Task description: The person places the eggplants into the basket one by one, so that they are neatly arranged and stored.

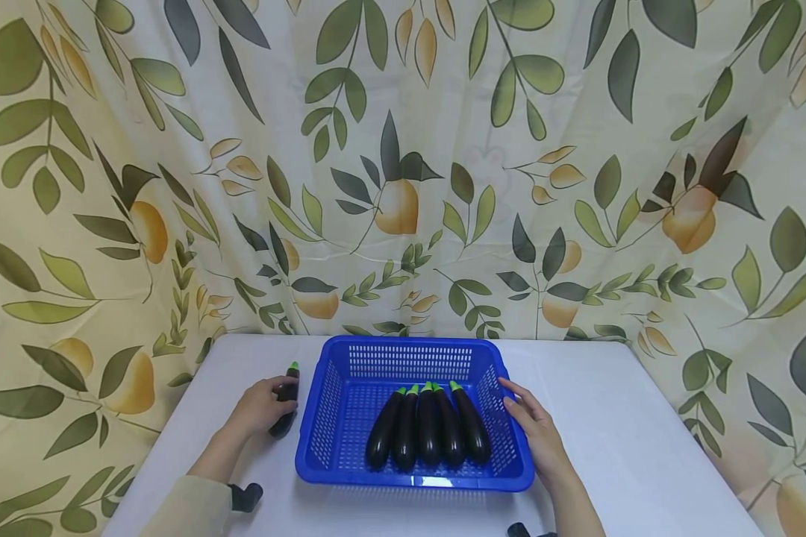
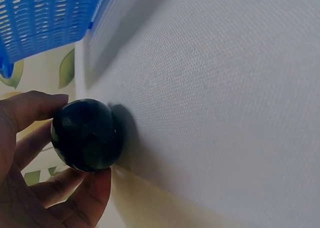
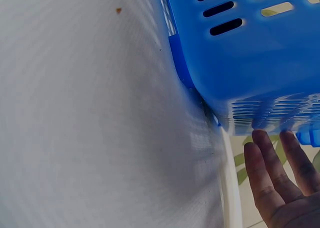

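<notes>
My left hand (image 1: 264, 408) grips a dark eggplant (image 1: 285, 426) with a green stem tip, left of the blue basket. In the left wrist view, the thumb and fingers curl round the eggplant's rounded end (image 2: 87, 135), just by the white tabletop. Several glossy eggplants (image 1: 429, 432) lie side by side in the basket (image 1: 413, 477), stems pointing away from me. At the basket's right side is my right hand (image 1: 540, 431), its fingers fairly straight against the rim. The right wrist view has these fingers (image 3: 270, 175) at the basket's slotted outer wall (image 3: 270, 68).
A white cloth-covered table (image 1: 611, 418) carries the basket. Behind and around it hangs a curtain (image 1: 403, 164) patterned with leaves and fruit. A black wrist-camera mount (image 1: 245, 497) sits by the left sleeve, another (image 1: 519, 529) by the right wrist.
</notes>
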The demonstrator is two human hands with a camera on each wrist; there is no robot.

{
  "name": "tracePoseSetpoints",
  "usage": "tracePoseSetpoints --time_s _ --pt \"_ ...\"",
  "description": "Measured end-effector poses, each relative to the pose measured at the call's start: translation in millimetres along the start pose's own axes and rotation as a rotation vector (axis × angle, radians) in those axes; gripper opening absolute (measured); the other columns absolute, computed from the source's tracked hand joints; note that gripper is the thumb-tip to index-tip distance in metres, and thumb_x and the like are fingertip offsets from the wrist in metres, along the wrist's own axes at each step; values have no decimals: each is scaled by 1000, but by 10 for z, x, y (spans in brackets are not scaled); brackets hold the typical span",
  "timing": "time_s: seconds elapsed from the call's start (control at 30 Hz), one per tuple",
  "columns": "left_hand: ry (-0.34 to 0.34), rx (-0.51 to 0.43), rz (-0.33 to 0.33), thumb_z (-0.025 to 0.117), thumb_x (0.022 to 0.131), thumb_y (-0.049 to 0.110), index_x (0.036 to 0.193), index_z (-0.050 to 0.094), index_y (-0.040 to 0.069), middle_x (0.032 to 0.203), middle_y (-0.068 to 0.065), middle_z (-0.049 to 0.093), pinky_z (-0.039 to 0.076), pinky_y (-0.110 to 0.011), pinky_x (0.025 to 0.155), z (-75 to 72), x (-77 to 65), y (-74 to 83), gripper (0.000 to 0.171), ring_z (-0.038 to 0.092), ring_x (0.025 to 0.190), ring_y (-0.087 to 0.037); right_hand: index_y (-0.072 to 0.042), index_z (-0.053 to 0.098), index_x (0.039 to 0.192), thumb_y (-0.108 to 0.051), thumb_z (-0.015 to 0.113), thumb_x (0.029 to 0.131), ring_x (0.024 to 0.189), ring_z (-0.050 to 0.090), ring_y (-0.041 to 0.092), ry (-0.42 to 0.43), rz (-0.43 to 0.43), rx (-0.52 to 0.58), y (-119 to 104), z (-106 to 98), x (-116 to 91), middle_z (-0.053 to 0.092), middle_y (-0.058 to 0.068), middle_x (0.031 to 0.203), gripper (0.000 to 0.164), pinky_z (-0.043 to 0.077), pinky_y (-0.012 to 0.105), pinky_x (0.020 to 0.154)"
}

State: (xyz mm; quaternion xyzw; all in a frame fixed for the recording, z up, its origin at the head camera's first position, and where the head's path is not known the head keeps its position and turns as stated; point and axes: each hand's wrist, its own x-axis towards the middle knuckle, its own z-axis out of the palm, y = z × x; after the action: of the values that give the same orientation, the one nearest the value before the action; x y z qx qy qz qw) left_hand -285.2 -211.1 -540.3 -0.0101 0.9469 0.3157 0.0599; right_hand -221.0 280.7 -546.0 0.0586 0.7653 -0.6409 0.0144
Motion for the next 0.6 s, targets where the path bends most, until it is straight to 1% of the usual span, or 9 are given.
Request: tracePoseSetpoints --time_s 0.3,0.6 --pt "1 11 -1 73 93 23 140 64 13 138 -32 60 55 -64 95 -35 -51 42 48 59 126 -53 -29 46 155 -48 51 107 141 50 49 3 4 5 3 0 4 43 19 161 52 54 60 102" --pt "13 4 23 74 94 24 140 65 13 133 -29 64 58 -58 90 -92 -90 58 48 64 120 -48 -30 47 155 -47 51 107 136 56 42 7 3 7 -18 3 9 51 18 153 51 57 54 101"
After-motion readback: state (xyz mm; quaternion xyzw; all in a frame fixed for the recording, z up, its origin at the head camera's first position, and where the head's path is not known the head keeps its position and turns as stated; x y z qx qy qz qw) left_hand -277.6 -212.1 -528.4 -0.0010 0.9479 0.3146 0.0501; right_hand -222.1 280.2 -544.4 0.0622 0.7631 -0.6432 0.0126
